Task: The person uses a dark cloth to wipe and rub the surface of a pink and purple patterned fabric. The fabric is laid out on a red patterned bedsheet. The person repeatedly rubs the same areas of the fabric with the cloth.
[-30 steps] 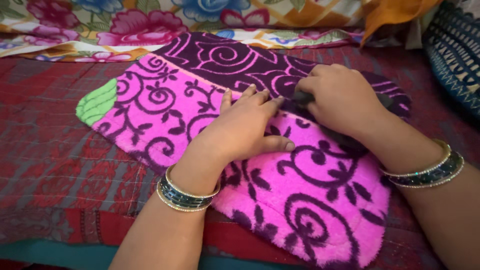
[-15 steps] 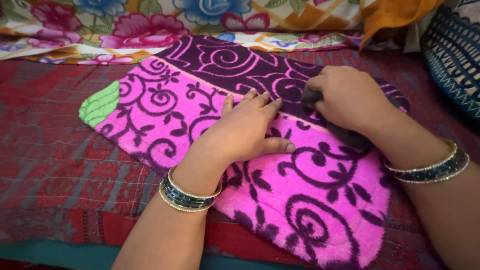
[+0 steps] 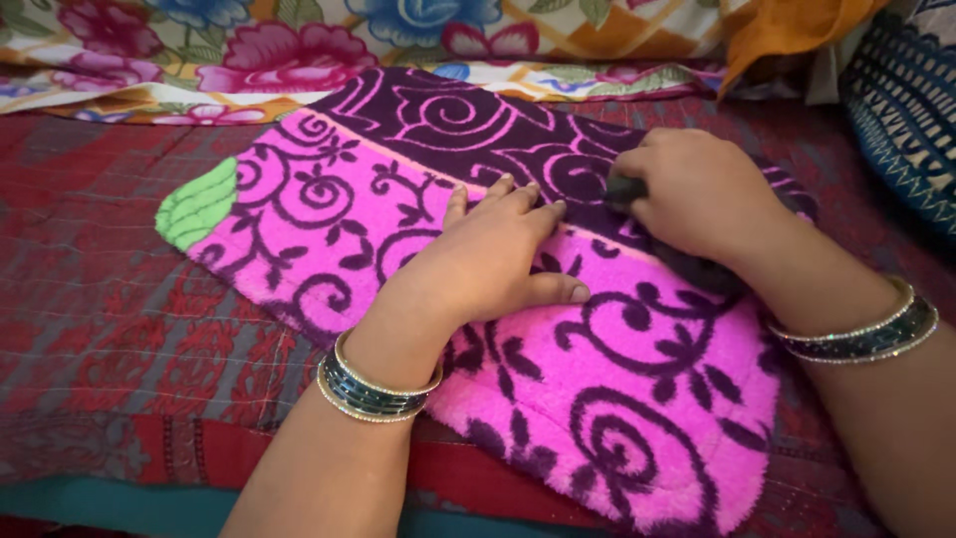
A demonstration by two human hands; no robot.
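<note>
A fluffy pink mat (image 3: 329, 214) with dark purple swirls and a green leaf corner lies on a red patterned cloth. My left hand (image 3: 488, 261) rests flat on the mat's middle, fingers spread, pressing it down. My right hand (image 3: 697, 194) is closed around a dark object (image 3: 687, 264) that lies on the mat where the pink meets the dark purple band. Most of that object is hidden under the hand. Both wrists wear bangles.
The red patterned cloth (image 3: 110, 309) covers the surface around the mat. A floral fabric (image 3: 249, 50) lies along the far edge, an orange cloth (image 3: 787, 30) at the top right, and a dark blue woven item (image 3: 906, 110) at the far right.
My right hand with the dark object has slid slightly to the right along the mat. My left hand has stayed in place.
</note>
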